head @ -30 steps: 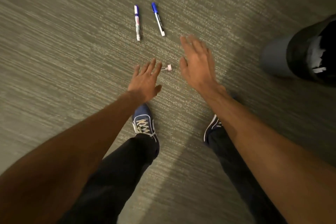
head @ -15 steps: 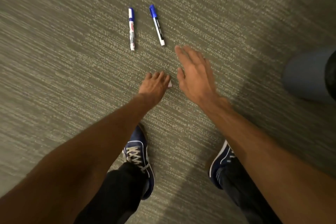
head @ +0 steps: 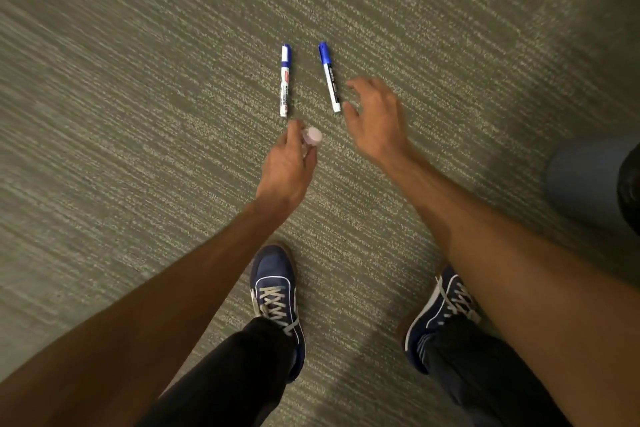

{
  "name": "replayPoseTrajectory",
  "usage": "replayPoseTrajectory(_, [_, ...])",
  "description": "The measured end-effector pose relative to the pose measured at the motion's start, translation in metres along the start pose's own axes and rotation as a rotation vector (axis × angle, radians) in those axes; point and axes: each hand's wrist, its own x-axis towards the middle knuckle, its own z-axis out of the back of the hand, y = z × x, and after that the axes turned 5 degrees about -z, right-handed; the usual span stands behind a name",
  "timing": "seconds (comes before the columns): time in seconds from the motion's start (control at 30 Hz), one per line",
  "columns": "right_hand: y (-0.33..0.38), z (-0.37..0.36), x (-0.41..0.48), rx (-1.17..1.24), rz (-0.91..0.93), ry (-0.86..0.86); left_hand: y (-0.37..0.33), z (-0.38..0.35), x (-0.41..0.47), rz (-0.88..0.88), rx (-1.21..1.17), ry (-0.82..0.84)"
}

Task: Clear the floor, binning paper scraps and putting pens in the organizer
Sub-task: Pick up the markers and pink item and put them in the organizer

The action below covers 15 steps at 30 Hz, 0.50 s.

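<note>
Head view had us looking down past our two blue shoes [head: 277, 291] at the bottom of the frame, planted on the grey-green carpet floor [head: 138, 114]. Just above them, near the middle, our left hand [head: 289, 166] had closed its fingers around a small pinkish-capped pen [head: 311, 139]. Half a second before, that same hand had been pressed flat over the pen on the carpet; a second before, the pen had lain loose between our two hands. Now its pale cap end poked out above our knuckles and seemed clear of the floor, so we judged the pickup done.

To the right of it, our right hand [head: 375, 118] hung open and empty, fingers curled and spread. It had moved up the frame and now sat just beside the lower end of the right marker [head: 329, 78], not touching as far as we could tell. We took that for the next grab being lined up.

Farther up, in the upper middle, the left marker [head: 285, 81] lay untouched, roughly parallel to its neighbour, both with blue caps pointing away from us.

At the right edge a bluish bin [head: 585, 180] showed only in part. No organizer was in view, nor any paper scraps on the carpet.
</note>
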Motion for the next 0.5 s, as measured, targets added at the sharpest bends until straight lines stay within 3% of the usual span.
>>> replayPoseTrajectory(0.23, [0.011, -0.048, 0.054, -0.021, -0.170, 0.072, 0.028, 0.026, 0.008, -0.042, -0.010, -0.138])
replayPoseTrajectory(0.5, [0.014, -0.085, 0.088, -0.130, -0.295, 0.022, 0.058, 0.030, 0.025, 0.019, -0.170, -0.185])
